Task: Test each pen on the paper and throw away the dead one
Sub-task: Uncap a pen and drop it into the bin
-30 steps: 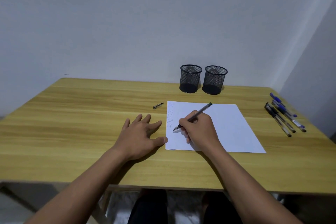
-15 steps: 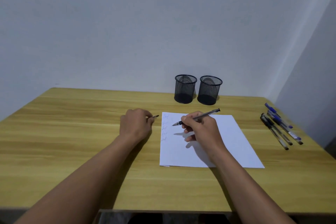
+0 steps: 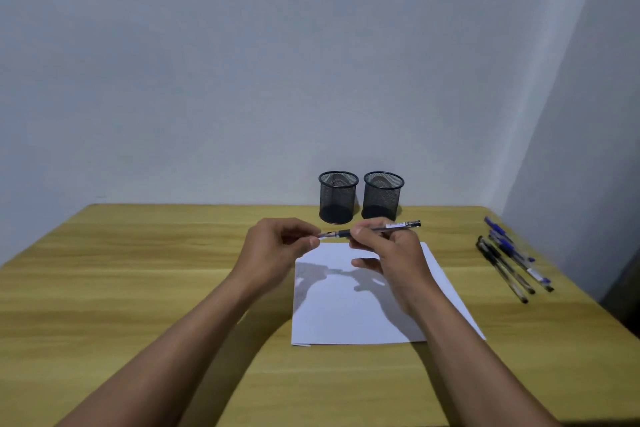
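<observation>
The right hand (image 3: 388, 253) grips the pen (image 3: 398, 226) level above the paper (image 3: 346, 315), while the left hand (image 3: 273, 246) pinches what looks like its cap (image 3: 323, 235) at the tip. Misaligned, the cap could slip and drop, or the tip could ink a finger.

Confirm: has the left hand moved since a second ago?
Yes. The left hand lifted off the table left of the paper and now holds the cap at the pen tip over its far edge.
</observation>
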A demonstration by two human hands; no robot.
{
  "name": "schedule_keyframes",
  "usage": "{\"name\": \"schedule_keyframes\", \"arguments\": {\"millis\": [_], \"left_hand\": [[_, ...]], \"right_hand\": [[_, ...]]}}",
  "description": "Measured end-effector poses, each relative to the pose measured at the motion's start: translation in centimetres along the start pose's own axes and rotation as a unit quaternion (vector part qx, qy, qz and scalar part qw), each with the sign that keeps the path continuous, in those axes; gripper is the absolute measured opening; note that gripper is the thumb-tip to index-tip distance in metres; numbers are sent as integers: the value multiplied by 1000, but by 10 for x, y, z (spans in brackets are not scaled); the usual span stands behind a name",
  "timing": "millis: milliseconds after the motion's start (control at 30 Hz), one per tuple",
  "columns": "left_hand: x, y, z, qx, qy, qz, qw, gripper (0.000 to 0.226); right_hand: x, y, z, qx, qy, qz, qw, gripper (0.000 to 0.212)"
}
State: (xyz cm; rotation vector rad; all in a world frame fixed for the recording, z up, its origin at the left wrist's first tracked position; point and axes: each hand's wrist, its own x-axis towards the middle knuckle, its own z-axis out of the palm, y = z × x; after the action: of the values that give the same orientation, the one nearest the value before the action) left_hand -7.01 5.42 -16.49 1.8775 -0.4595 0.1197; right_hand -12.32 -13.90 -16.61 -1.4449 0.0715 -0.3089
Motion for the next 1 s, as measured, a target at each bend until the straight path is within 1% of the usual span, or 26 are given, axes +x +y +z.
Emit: {"name": "schedule_keyframes", "arguments": {"millis": [100,167,267,400,633,767,867,933,1000], "left_hand": [[-1,11,6,-33,-24,7,999,10],[-3,17,11,-78,-29,-5,997,11],[-6,26,18,-153,-14,-27,988,11],[-7,32,23,-214,9,-33,976,11],[-10,30,29,-241,5,-46,969,12],[-8,25,32,-240,1,-56,969,11],[-3,24,30,-248,13,-64,967,10],[0,25,29,-238,18,-61,969,10],[2,27,32,-224,18,-56,973,11]], "right_hand": [[-3,-6,-4,-1,-16,-3,1000,7],[-5,-10,-8,20,-22,-4,1000,8],[-6,-13,-9,70,-22,2,997,12],[-7,-14,-9,105,-18,2,994,8],[-10,-12,-10,91,-25,-2,996,15],[-9,-15,-16,56,-46,17,997,10],[-5,-25,-32,52,-33,25,998,6],[-1,-33,-46,-21,-23,-4,999,5],[2,-39,-56,-135,-29,-41,990,6]]}}
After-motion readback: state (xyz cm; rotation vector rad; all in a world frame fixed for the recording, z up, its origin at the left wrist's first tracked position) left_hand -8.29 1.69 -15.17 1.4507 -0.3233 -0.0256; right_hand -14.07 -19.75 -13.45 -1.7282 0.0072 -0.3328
